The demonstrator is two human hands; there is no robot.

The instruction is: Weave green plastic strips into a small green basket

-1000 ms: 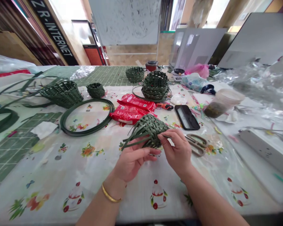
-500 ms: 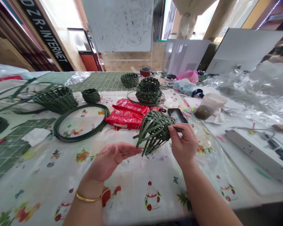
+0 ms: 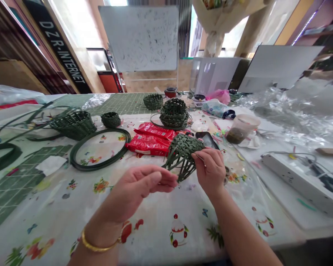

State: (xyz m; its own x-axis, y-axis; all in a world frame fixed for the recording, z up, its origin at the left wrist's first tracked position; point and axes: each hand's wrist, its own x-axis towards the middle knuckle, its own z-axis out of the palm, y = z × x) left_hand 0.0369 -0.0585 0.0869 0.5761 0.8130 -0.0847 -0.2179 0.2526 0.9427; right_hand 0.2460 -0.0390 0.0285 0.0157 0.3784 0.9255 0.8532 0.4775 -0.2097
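A small, half-woven basket of flat dark green strips is held tilted above the table, its loose strip ends pointing down toward me. My right hand pinches the basket's right side between thumb and fingers, and a strip end shows at the fingertips. Below and left of the basket, my left hand is open with its fingers stretched out. Its fingertips reach the loose strip ends; whether they touch them I cannot tell. A gold bangle circles my left wrist.
Red packets lie behind the basket, beside a coil of green strip. Finished-looking woven baskets stand farther back. A phone, a plastic cup and a power strip are on the right.
My left hand has moved right, closer to the loose strip ends. My right hand and the basket have shifted slightly left, and the basket has turned a little. The camera view has tilted up.
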